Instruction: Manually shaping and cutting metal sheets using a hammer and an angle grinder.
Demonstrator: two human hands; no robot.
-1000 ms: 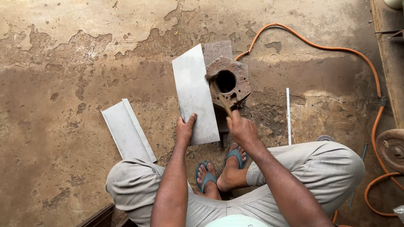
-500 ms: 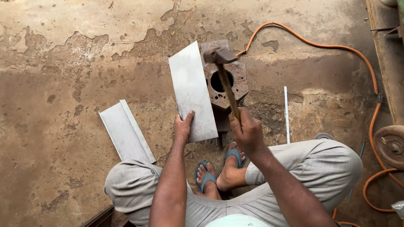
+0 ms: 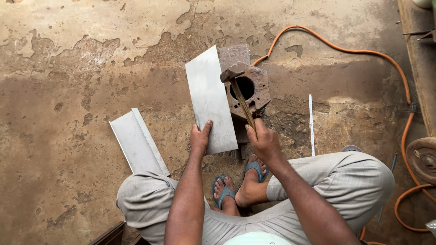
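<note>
I squat on a stained concrete floor. My left hand point(image 3: 200, 138) grips the near edge of a flat grey sheet-metal piece point(image 3: 209, 97), which lies over the left side of a rusty iron block with a round hole point(image 3: 252, 90). My right hand point(image 3: 263, 141) holds a hammer point(image 3: 237, 93) by its wooden handle. The hammer head hangs at the sheet's right edge, beside the hole in the block.
A second bent grey sheet point(image 3: 137, 143) lies on the floor to the left. A thin steel ruler point(image 3: 311, 123) lies to the right. An orange hose point(image 3: 363, 52) curves across the back and right. A rusty wheel point(image 3: 422, 159) sits at the right edge.
The hammer was down on the block a second ago, then rose over it; now its head is lower, near the sheet's right edge. My left hand keeps its grip on the sheet.
</note>
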